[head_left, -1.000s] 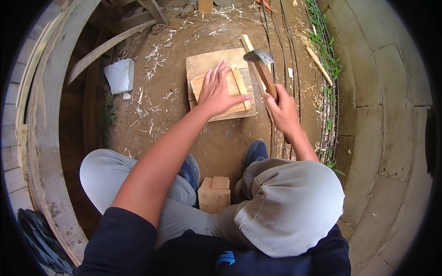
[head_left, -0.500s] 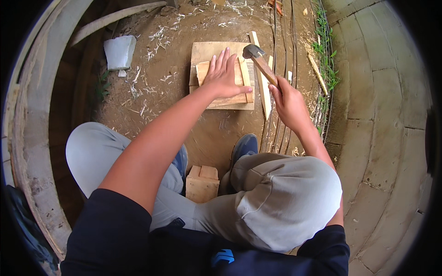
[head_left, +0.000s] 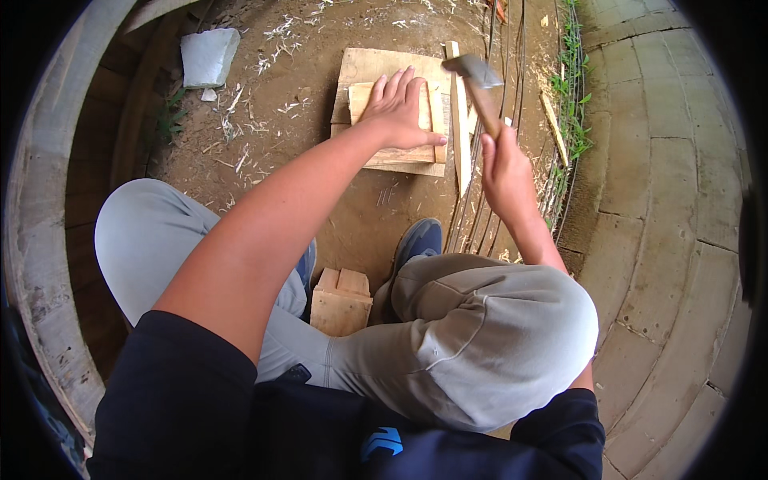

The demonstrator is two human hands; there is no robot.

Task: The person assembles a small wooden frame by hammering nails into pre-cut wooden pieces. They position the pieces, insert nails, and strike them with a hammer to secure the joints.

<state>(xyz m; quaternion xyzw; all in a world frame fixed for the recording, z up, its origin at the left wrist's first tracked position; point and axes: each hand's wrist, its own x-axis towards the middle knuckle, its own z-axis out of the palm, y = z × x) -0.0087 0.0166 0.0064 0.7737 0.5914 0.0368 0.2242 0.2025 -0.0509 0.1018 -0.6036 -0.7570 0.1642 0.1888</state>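
My left hand [head_left: 398, 114] lies spread on a small wooden panel [head_left: 384, 154], pressing it down over a larger wooden board [head_left: 368, 62]. The thumb reaches a narrow wood strip [head_left: 436, 104] along the panel's right edge. In my right hand [head_left: 510, 176] is a hammer [head_left: 485, 100], gripped by its wooden handle. Its dark metal head is raised to the right of the panel, apart from the wood. A few thin nails [head_left: 385, 196] lie on the dirt just in front of the board.
A long pale wood strip [head_left: 459, 128] lies right of the board, beside several dark rods. Between my feet stands a small wood block [head_left: 341, 304]. A whitish stone [head_left: 210, 58] sits at the far left. A block wall [head_left: 656, 184] rises on the right; wood shavings litter the dirt.
The hammer has moved up and to the right, away from the panel's edge, and its head has tilted. My left hand keeps its place on the panel. The whole view has shifted slightly.
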